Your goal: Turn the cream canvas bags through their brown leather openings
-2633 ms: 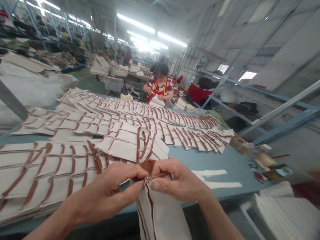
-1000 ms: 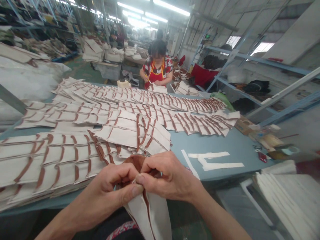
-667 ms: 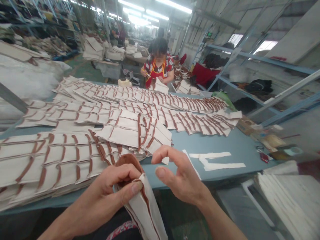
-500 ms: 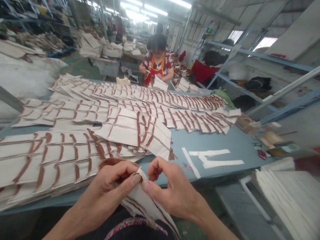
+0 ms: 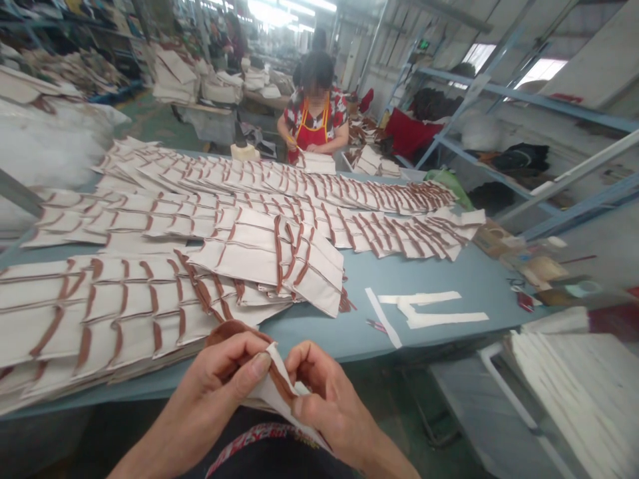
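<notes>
Between my hands is a cream fabric piece [image 5: 273,392] with a brown strip along its seam, held above my lap at the table's near edge. My left hand [image 5: 227,382] pinches its upper corner between thumb and forefinger, with a brown flap curling up behind the fingers. Lower along the brown strip, my right hand [image 5: 322,392] grips the piece, its fingers closed. Just beyond my hands, a stack of cream panels with brown strips [image 5: 249,256] lies on top of a long overlapping row of similar panels [image 5: 134,313].
More overlapping panels [image 5: 279,179] run across the blue table [image 5: 424,273]. White paper strips [image 5: 444,319] and a small pink tool [image 5: 376,325] lie to the right. Across the table, a person in a red apron [image 5: 314,126] works on a panel. Blue shelving [image 5: 524,106] stands at right.
My right hand has moved down along the fabric's edge, and more of the brown strip now shows between my hands. The co-worker's panel now lies flatter on the table.
</notes>
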Demonstrator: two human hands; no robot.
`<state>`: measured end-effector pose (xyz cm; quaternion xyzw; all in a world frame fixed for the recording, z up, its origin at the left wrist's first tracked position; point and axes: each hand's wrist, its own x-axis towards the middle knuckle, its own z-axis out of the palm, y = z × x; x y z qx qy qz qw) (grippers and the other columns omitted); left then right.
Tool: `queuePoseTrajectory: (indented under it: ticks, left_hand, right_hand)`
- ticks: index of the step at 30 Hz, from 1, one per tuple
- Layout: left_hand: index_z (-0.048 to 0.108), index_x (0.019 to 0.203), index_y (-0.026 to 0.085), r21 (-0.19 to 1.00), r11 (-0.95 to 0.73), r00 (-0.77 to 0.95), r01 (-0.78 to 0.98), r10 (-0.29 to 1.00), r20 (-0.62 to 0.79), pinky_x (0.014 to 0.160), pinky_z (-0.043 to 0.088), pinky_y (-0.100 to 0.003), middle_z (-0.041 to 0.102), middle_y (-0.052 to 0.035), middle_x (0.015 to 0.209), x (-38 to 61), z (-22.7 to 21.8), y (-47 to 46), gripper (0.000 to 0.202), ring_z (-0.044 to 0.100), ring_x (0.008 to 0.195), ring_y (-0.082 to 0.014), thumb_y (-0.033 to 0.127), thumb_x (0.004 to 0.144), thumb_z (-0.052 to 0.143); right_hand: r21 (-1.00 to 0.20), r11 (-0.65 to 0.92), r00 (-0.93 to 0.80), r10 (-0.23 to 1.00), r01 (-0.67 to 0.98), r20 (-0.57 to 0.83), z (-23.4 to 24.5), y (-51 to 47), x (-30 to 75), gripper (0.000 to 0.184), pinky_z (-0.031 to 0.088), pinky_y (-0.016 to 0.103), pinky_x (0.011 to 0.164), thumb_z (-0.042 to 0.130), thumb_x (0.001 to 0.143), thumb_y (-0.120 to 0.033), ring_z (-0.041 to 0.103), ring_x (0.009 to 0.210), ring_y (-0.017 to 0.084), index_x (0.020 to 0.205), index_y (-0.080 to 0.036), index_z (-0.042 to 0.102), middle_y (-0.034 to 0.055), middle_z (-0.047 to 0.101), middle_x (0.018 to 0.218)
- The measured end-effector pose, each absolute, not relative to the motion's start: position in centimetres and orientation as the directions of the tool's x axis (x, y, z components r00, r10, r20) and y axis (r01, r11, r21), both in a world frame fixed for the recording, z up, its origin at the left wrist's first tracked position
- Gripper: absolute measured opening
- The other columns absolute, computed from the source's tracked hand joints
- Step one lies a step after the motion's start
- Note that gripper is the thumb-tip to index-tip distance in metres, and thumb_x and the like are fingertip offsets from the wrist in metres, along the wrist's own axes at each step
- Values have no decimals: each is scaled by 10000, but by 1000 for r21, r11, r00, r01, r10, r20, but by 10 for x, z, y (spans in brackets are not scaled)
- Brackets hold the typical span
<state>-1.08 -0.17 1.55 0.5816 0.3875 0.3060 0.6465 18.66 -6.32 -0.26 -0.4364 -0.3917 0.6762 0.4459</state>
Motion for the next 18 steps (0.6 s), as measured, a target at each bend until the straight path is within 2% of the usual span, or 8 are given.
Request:
queuePoseTrajectory:
  ticks: [2, 5, 7, 9, 11, 14, 16, 18]
  left_hand:
    - [759, 825, 201, 991, 103, 519, 90, 844, -134, 589, 484, -158, 723, -2, 801, -16, 16, 1, 408, 630, 654, -121, 553, 1023, 702]
    - [737, 853, 202, 987, 76, 547, 141, 825, -142, 592, 490, -174, 726, -13, 806, -21, 14, 2, 419, 654, 666, -138, 565, 1046, 653]
    - [726, 868, 205, 982, 70, 583, 177, 796, -162, 589, 490, -185, 726, -15, 794, -21, 13, 2, 433, 659, 667, -147, 575, 1062, 614]
    - [734, 884, 212, 979, 24, 612, 204, 777, -147, 585, 478, -184, 717, -5, 787, -20, 15, 1, 409, 642, 670, -143, 547, 1076, 597]
    - [744, 882, 225, 974, -64, 626, 218, 774, -90, 594, 461, -178, 699, 16, 774, -19, 18, 0, 360, 618, 675, -132, 484, 1084, 598]
    - [727, 818, 237, 944, -189, 623, 270, 782, -21, 652, 453, -170, 678, 42, 749, -18, 22, -6, 323, 607, 697, -118, 405, 1071, 620]
    - [714, 795, 238, 932, -197, 612, 303, 790, -32, 680, 458, -168, 687, 46, 749, -18, 22, -10, 328, 617, 717, -118, 390, 1068, 618]
    - [707, 793, 237, 944, -143, 603, 299, 794, -71, 676, 470, -174, 704, 40, 749, -18, 22, -12, 354, 631, 717, -126, 415, 1077, 596]
  right_hand:
    - [-975, -165, -155, 978, -151, -142, -3, -64, 195, 227, 454, 302, 795, 671, 766, -272, 563, 864, 178, 980, -226, 614, -4, 606, 924]
    - [-994, 97, -38, 995, 51, 95, 0, -60, 206, 238, 485, 349, 999, 667, 884, -279, 642, 1071, 215, 1120, -244, 652, 32, 679, 1090]
    - [-958, 247, -59, 969, 144, 241, 6, -53, 210, 298, 482, 356, 1076, 673, 916, -263, 663, 1182, 219, 1211, -253, 630, 52, 708, 1213]
    - [-904, 380, -154, 923, 199, 354, 14, -42, 210, 372, 490, 366, 1105, 709, 922, -286, 675, 1249, 230, 1278, -243, 608, 83, 722, 1307]
    - [-833, 498, -259, 860, 243, 439, 22, -30, 209, 412, 531, 365, 1033, 756, 917, -369, 715, 1148, 232, 1277, -225, 618, 91, 754, 1244]
    - [-733, 614, -354, 782, 292, 514, 27, -15, 208, 364, 531, 336, 844, 780, 911, -503, 699, 840, 195, 1110, -215, 676, 26, 757, 926]
    - [-694, 646, -391, 756, 319, 524, 26, -11, 211, 370, 479, 317, 750, 800, 896, -560, 647, 712, 169, 979, -218, 688, -12, 709, 776]
    - [-681, 631, -424, 768, 372, 479, 26, -10, 216, 405, 425, 314, 704, 818, 888, -605, 618, 660, 156, 918, -221, 692, -24, 692, 723]
